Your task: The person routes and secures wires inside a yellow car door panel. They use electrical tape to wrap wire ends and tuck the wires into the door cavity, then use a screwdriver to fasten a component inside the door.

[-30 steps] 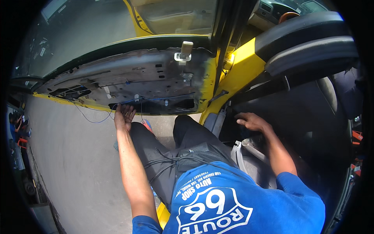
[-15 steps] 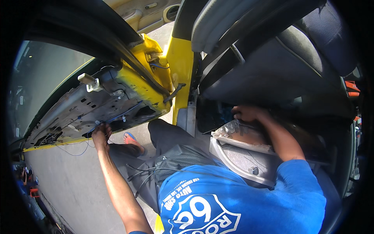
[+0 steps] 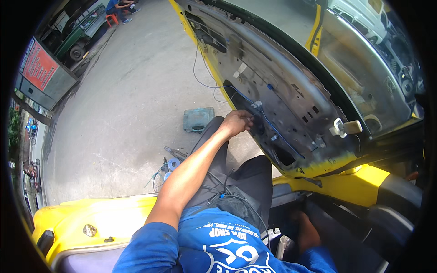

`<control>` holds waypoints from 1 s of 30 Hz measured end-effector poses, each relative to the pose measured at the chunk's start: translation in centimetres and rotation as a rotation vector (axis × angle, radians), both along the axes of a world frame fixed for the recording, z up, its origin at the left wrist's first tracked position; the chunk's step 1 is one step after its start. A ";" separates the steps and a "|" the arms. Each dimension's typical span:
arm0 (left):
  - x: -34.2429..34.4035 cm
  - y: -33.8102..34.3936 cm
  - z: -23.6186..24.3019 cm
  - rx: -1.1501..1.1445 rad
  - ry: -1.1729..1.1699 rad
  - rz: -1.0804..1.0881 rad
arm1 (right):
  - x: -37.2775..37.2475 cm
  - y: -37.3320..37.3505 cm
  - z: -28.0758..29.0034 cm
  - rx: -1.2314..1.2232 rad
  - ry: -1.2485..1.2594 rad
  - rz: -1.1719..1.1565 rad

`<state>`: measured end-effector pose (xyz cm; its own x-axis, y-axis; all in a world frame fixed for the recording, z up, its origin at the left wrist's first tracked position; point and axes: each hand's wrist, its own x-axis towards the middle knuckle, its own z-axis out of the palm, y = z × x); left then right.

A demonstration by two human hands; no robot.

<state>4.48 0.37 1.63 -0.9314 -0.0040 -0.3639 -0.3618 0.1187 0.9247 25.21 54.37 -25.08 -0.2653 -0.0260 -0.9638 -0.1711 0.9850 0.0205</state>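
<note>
My left hand (image 3: 236,122) reaches forward to the lower edge of the stripped car door (image 3: 291,86), a bare grey metal panel with a yellow rim. Its fingers curl against that edge, just beside a thin blue wire (image 3: 277,134) that runs along the panel. Whether they pinch anything is hidden. My right hand (image 3: 306,230) is low in the dark footwell by the yellow sill (image 3: 346,184), mostly in shadow, so its fingers are unclear. Black cables (image 3: 227,193) lie across my lap.
On the concrete (image 3: 127,104) lie a green tool case (image 3: 198,119), blue tape rolls (image 3: 173,164) and loose wires. A yellow car body panel (image 3: 91,218) is at lower left. A white door handle (image 3: 346,128) sticks out of the panel. A person (image 3: 119,6) sits far off.
The view has swung left toward the ground outside, so the door now fills the upper right. My left hand stays at the door's lower edge. My right hand has dropped from the seat area into the footwell.
</note>
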 end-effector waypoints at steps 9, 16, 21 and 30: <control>1.5 1.8 2.1 -0.130 0.201 0.043 | -2.9 -6.0 -2.7 0.152 0.052 0.032; 0.4 2.0 3.1 -0.135 0.147 0.093 | -3.1 -5.9 -0.4 0.081 0.099 -0.002; 0.9 1.5 2.1 -0.144 0.096 0.024 | -2.5 -2.8 2.8 -0.016 0.145 -0.014; 0.4 1.1 0.9 0.093 0.168 0.048 | 0.1 -5.3 24.3 -0.305 0.637 -0.017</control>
<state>4.89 1.42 2.57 -0.9787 -0.0237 -0.2040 -0.2044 0.0161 0.9787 25.28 49.04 -0.74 -0.7782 -0.2610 -0.5712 -0.2023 0.9653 -0.1654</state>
